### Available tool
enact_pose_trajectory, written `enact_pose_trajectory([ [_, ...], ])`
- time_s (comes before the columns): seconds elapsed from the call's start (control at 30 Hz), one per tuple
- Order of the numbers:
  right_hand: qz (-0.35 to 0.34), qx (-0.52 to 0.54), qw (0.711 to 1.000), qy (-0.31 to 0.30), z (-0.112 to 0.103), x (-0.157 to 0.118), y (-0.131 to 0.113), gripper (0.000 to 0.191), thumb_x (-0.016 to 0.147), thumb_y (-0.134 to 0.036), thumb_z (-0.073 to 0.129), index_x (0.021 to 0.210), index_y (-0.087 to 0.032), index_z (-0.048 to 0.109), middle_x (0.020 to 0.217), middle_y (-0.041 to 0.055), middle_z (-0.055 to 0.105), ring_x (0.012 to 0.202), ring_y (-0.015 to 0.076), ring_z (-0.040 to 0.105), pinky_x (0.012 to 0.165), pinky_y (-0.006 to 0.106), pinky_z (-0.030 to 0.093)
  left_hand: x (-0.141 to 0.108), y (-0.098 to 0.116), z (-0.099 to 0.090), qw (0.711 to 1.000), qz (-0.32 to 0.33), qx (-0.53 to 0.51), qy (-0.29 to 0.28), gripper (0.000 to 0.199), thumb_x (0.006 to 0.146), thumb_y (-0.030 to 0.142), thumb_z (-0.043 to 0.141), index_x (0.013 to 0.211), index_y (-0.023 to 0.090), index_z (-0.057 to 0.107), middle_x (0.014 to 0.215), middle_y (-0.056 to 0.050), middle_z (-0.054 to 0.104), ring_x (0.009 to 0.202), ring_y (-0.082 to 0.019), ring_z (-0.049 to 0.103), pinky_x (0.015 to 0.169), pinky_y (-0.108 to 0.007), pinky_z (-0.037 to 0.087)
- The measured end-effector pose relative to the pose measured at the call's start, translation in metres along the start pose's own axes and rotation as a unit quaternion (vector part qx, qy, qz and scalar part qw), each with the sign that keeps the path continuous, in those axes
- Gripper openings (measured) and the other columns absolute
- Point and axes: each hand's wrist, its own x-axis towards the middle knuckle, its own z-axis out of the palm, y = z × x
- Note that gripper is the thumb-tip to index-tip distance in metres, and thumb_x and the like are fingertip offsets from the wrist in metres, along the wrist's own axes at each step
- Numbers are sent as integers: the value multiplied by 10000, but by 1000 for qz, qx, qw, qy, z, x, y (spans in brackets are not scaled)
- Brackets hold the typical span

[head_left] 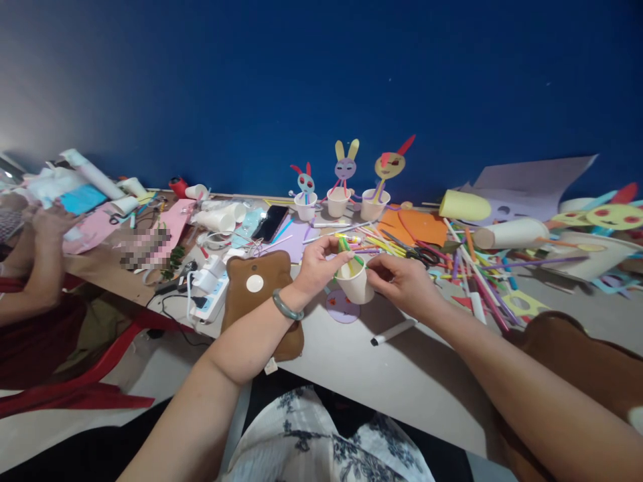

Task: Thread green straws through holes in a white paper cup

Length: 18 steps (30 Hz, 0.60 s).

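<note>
A white paper cup (pixel 358 286) is tilted between my two hands near the table's middle. My left hand (pixel 321 264) pinches a green and yellow pipe cleaner (pixel 345 249) at the cup's rim, its fingers closed. At the cup's right side, my right hand (pixel 394 281) has thumb and fingertips pressed together beside the rim, by the end of a green strand. Partly under the cup lies a round purple paper face (pixel 341 308). A white marker (pixel 394 332) with a black tip rests to the right.
Three cups with paper faces (pixel 339 202) stand by the blue wall. Scissors (pixel 424 256) and many pipe cleaners (pixel 482 288) lie right. A brown mat (pixel 261 301), power strip (pixel 211 299) and phone (pixel 271 223) are left. At far left, another person's hands (pixel 55 221) are over the table.
</note>
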Motion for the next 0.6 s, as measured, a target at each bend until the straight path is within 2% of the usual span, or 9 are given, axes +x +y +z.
enact_pose_trajectory([
  [0.17,-2,5,1000,9,0,0,3,132,862,-291,582,760,-220,627,606,7,658,540,152,562,546,275,440,4,1,-6,999,-27,-12,-27,397,675,435,882,847,156,659,796,-5,669,740,-117,600,726,-263,484],
  [0.33,-1,12,1000,-4,-2,2,3,149,859,-313,581,746,-224,619,619,8,659,546,152,561,549,278,448,5,5,-10,999,-14,-6,-48,386,679,413,877,892,160,678,838,-21,694,756,-125,623,759,-281,515],
  [0.6,-2,13,1000,-17,0,-2,-4,148,860,-290,554,739,-223,606,577,-6,611,516,140,514,533,274,412,1,1,-3,1000,19,13,-6,296,725,366,827,860,162,659,812,-1,678,741,-110,610,757,-268,515],
])
